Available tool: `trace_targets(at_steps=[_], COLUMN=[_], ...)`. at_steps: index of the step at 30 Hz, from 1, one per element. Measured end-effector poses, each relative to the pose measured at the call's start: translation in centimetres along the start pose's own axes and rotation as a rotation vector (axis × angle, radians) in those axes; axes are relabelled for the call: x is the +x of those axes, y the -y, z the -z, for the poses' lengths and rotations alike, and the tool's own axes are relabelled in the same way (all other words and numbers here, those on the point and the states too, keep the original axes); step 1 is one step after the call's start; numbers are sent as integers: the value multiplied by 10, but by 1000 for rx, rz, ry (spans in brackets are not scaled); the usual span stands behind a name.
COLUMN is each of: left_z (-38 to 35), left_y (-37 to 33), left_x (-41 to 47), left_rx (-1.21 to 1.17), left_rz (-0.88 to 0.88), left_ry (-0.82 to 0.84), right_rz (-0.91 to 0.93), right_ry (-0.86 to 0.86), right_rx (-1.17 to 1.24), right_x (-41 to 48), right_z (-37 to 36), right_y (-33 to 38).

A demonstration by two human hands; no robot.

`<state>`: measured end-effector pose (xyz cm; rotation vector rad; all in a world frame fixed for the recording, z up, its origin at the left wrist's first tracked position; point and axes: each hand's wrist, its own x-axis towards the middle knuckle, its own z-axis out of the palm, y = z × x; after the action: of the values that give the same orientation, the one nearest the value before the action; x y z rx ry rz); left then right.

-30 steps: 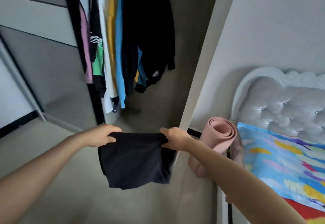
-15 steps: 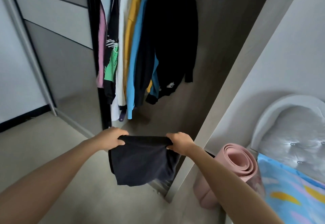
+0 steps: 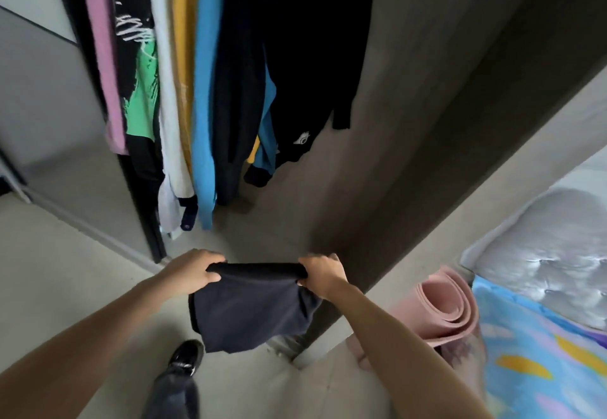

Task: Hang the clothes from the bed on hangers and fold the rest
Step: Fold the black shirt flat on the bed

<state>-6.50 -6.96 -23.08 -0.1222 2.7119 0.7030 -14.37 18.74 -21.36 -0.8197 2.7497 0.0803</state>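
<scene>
Grey-brown open wardrobe (image 3: 394, 123) filled more of the view than a second earlier, so the person had closed in on it. Inside it, at left: row of hung clothes (image 3: 203, 90), pink through black. Right of the wardrobe, the bed with bright patterned sheet (image 3: 542, 353) had slid to the frame edge. The pink rolled foam mat (image 3: 443, 303) stood between the two. In front of the wardrobe, low: dark navy folded garment (image 3: 249, 313), grip unchanged. The left hand (image 3: 193, 272) and right hand (image 3: 323, 275) each pinched a top corner, fingers curled over the edge. My read: fold done, stowing next. White scrawl print (image 3: 131, 29) on a black tee and small white logo (image 3: 303, 139) on a black top: illegible.
</scene>
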Motion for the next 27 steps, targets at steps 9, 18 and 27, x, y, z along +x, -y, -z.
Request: trace_targets(at_steps=[9, 18, 27], left_z=[7, -48, -173], left_y=[28, 43, 67], left_x=[135, 243, 417], left_rx=[276, 435, 309], left_rz=[-261, -519, -529], left_ry=[150, -60, -299], right_rz=[-373, -660, -662], right_ry=[281, 191, -86], right_rx=[190, 385, 186], right_x=[70, 135, 279], right_z=[-20, -117, -249], right_y=[-6, -20, -129])
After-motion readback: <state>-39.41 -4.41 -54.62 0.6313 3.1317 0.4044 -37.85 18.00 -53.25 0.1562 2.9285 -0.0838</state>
